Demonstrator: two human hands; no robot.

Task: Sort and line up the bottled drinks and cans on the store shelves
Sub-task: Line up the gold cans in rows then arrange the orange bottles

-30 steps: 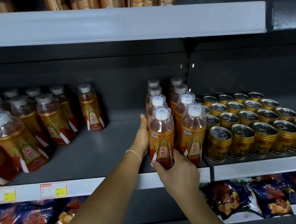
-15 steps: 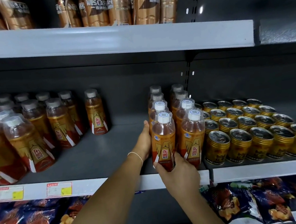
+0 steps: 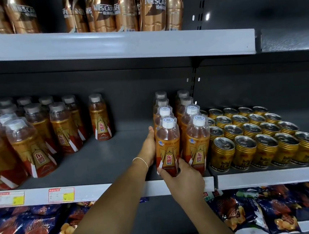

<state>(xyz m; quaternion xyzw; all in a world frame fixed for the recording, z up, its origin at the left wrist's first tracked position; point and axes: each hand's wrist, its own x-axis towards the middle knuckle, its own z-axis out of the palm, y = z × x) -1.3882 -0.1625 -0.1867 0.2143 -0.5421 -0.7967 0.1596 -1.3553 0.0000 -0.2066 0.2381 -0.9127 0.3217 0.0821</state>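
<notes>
Store aisle, dark grey middle shelf (image 3: 101, 159), white price rail along its front edge with price tags (image 3: 61, 194) clipped on.

- Two columns of orange drink bottles are running front to back near the shelf's middle. The front bottle (image 3: 167, 149) of the left column is standing upright at the shelf's front edge, just beside the neighbouring bottle (image 3: 196, 146) of the right column.
- Right hand (image 3: 184, 180) is gripping the base of the front bottle: thumb is lying across the lower left of the label, fingers (image 3: 181, 162) are curling in between the two front bottles.
- Left hand (image 3: 149, 147) is pressing against the front bottle's left side, thumb pointing up. Its other digits are hidden behind the bottle; curl cannot be told. A thin bracelet (image 3: 141, 160) is sitting on that wrist.
- Gold cans (image 3: 255, 131) are standing in rows just right of the bottle columns.
- A larger bottle group (image 3: 38, 135) is crowding the shelf's left end, with a single bottle (image 3: 100, 118) standing apart at the back.
- Copper coffee bottles (image 3: 126, 10) are lining the shelf above; snack bags (image 3: 38, 228) are lying on the one below.
</notes>
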